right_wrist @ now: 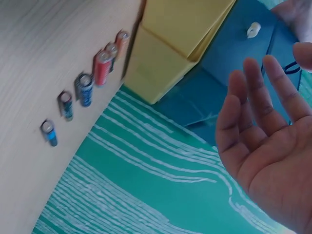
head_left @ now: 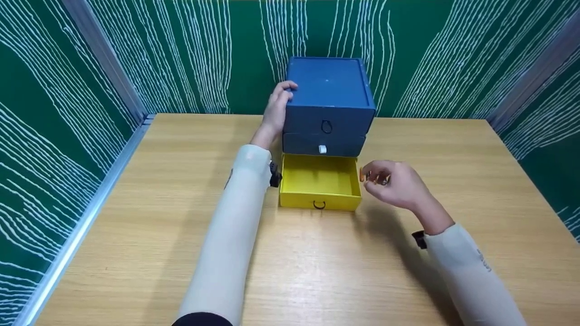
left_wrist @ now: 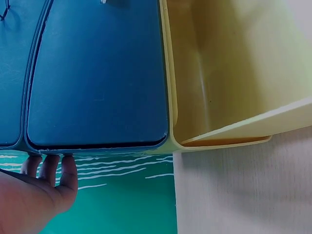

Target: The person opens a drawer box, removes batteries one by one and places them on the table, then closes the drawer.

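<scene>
A blue drawer unit [head_left: 328, 83] stands at the table's back, with a yellow drawer [head_left: 319, 202] pulled out below its two shut blue drawers. My left hand [head_left: 275, 111] rests on the unit's left side, fingers reaching the top edge; the left wrist view shows those fingertips [left_wrist: 68, 168] touching the side wall. Just right of the yellow drawer is my right hand [head_left: 396, 183], its fingers loosely bent. In the right wrist view this hand [right_wrist: 273, 141] holds nothing. Several small battery-like cylinders [right_wrist: 102, 68] stand upright in a row on the table; in the head view the right hand partly hides them.
The wooden table [head_left: 181, 181] reaches back to green walls [head_left: 249, 59] with white wavy lines. Metal posts [head_left: 108, 59] mark the corners. The top blue drawer carries a dark loop [head_left: 326, 127], the middle one a white knob [head_left: 322, 149].
</scene>
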Demonstrator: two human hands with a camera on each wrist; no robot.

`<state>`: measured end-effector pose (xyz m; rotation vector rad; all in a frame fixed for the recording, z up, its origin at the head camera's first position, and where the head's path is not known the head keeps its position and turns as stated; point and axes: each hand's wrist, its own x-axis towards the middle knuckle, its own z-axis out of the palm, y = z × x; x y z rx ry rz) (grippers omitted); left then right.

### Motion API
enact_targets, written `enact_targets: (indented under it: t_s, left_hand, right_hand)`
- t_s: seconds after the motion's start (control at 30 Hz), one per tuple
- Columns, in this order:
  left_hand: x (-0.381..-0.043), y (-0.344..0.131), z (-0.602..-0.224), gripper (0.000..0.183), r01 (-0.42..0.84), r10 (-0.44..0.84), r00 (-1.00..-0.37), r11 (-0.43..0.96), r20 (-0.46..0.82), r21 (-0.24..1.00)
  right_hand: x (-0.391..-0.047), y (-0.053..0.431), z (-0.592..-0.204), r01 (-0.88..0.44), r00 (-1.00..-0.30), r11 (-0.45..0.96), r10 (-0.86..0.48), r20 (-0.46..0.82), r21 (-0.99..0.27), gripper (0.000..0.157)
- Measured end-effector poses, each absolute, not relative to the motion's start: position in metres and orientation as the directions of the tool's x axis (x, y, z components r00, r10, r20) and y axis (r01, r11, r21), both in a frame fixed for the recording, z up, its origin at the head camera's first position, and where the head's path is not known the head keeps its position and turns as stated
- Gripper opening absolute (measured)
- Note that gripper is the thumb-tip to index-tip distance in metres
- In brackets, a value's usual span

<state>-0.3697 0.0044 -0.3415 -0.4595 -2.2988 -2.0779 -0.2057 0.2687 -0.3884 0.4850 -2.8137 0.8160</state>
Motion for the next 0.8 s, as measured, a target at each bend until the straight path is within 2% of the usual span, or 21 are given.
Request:
enact_targets:
  t_s: [0.2,0.47,0.8]
  left_hand:
    - [-0.371,0.004,-0.343,0.027,0.242,0.212,-0.952,0.072,0.222,0.968]
    - [-0.37,0.004,-0.343,0.027,0.243,0.211,-0.952,0.081,0.221,0.967]
    - [-0.364,0.003,-0.337,0.027,0.221,0.221,-0.955,0.074,0.2,0.972]
  right_hand:
    - [-0.196,0.254,-0.389,-0.374,-0.926,0.8,-0.295,0.237,-0.469,0.013]
    - [-0.189,0.238,-0.397,-0.507,-0.861,0.738,-0.419,0.288,-0.445,0.011]
    - [-0.181,0.219,-0.409,-0.518,-0.855,0.734,-0.469,0.223,-0.439,0.017]
